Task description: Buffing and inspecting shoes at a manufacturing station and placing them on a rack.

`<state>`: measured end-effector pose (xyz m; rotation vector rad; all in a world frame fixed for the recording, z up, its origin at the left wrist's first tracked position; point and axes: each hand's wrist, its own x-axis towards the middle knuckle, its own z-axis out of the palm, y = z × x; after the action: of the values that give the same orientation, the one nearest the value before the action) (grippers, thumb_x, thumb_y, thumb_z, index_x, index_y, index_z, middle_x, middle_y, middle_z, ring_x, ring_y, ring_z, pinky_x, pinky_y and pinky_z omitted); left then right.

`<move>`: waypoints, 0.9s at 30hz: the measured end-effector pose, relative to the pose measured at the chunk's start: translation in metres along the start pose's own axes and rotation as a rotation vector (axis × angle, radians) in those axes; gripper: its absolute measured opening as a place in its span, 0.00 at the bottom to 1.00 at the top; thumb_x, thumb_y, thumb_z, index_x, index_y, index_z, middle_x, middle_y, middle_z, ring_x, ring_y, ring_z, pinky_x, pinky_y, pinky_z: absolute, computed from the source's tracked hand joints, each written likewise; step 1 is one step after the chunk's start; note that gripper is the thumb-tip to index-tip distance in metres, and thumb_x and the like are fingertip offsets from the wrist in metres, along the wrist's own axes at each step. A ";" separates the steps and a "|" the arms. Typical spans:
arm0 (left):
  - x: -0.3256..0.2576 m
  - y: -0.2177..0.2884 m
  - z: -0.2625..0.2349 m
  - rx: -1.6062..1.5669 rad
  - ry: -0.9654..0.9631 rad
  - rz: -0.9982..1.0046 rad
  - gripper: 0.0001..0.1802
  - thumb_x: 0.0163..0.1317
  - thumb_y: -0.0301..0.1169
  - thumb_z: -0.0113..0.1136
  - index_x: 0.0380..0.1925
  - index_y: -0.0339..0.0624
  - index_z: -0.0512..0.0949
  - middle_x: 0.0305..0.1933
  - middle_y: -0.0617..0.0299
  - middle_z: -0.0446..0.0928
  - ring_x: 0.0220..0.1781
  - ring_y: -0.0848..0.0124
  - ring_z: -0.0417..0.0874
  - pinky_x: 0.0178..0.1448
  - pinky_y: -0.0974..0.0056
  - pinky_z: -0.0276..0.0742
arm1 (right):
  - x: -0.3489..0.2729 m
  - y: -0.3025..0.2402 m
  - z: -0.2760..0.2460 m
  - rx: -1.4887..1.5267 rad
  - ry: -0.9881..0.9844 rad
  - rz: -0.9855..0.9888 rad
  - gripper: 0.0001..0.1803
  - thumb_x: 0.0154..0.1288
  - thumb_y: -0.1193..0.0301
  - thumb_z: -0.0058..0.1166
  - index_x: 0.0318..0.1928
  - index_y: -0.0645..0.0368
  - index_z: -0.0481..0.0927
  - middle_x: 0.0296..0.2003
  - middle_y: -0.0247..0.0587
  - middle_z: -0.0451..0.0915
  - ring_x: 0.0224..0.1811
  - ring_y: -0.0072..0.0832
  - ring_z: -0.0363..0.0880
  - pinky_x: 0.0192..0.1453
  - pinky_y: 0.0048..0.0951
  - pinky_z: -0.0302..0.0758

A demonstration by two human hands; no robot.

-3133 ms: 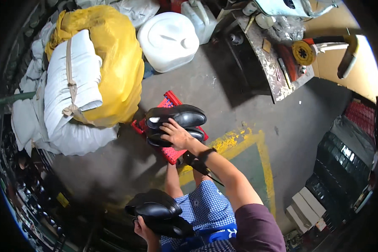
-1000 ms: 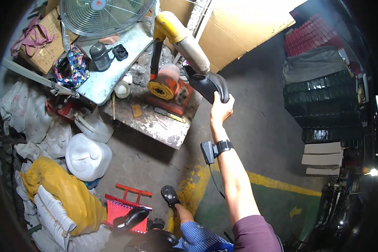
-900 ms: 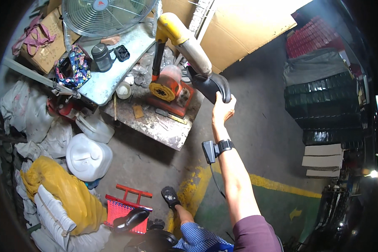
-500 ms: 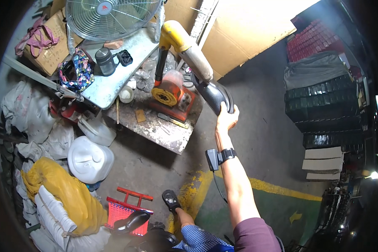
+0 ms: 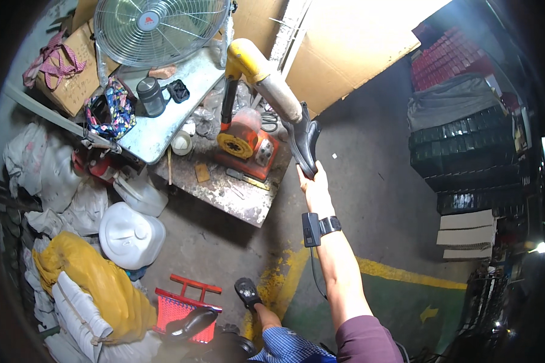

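My right hand [image 5: 316, 189] grips one end of a black shoe [image 5: 304, 142], its fingers closed around it. The shoe's far end sits right at the mouth of a metal nozzle [image 5: 283, 101] on a bent yellow pipe [image 5: 248, 57]. That pipe rises from an orange blower [image 5: 248, 142] on a worn, paint-spotted table [image 5: 224, 196]. A black wristband with a small box [image 5: 312, 230] and a cable is strapped to my right wrist. Another black shoe [image 5: 197, 323] lies on a red plastic stool or chair [image 5: 174, 310] low in the picture. My left hand does not show.
A large fan [image 5: 157, 27] and a dark jar [image 5: 150, 97] stand on a light side table [image 5: 148, 130]. White jugs [image 5: 132, 236] and a yellow sack [image 5: 91, 287] lie at the left. Stacked boxes [image 5: 460, 142] line the right. A cardboard sheet [image 5: 345, 54] stands behind the nozzle.
The shoe has been turned over in my right hand, so a different side faces me. My right hand has shifted slightly left and nearer to me.
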<state>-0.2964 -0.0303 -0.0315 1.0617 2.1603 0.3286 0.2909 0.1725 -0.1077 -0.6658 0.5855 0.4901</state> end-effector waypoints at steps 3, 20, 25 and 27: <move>0.000 0.004 0.000 0.020 -0.007 0.015 0.23 0.59 0.44 0.52 0.25 0.29 0.75 0.26 0.46 0.76 0.27 0.61 0.75 0.35 0.60 0.70 | -0.001 0.005 0.011 -0.013 0.015 0.005 0.16 0.58 0.70 0.52 0.43 0.68 0.69 0.44 0.54 0.72 0.44 0.45 0.74 0.47 0.47 0.76; 0.004 -0.014 -0.012 -0.026 -0.017 -0.004 0.22 0.59 0.43 0.51 0.29 0.30 0.77 0.29 0.49 0.78 0.30 0.62 0.77 0.36 0.62 0.71 | -0.136 0.001 -0.165 -0.296 0.090 0.281 0.11 0.56 0.65 0.47 0.33 0.58 0.79 0.27 0.38 0.80 0.25 0.32 0.79 0.19 0.25 0.78; 0.015 -0.039 -0.007 -0.063 0.052 0.043 0.17 0.58 0.35 0.51 0.21 0.29 0.73 0.22 0.50 0.72 0.24 0.64 0.72 0.32 0.61 0.66 | -0.170 0.009 -0.198 -0.481 -0.030 0.411 0.12 0.58 0.64 0.48 0.35 0.58 0.77 0.29 0.39 0.80 0.27 0.30 0.79 0.21 0.27 0.77; 0.016 -0.039 -0.013 -0.036 0.048 0.057 0.16 0.57 0.34 0.53 0.21 0.29 0.72 0.21 0.51 0.70 0.23 0.62 0.71 0.31 0.62 0.65 | -0.186 0.017 -0.202 -0.483 -0.028 0.491 0.09 0.57 0.68 0.52 0.38 0.56 0.76 0.32 0.38 0.79 0.32 0.30 0.79 0.33 0.29 0.78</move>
<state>-0.3351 -0.0412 -0.0494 1.1075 2.1613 0.4218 0.0758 0.0018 -0.1246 -0.9746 0.6096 1.1204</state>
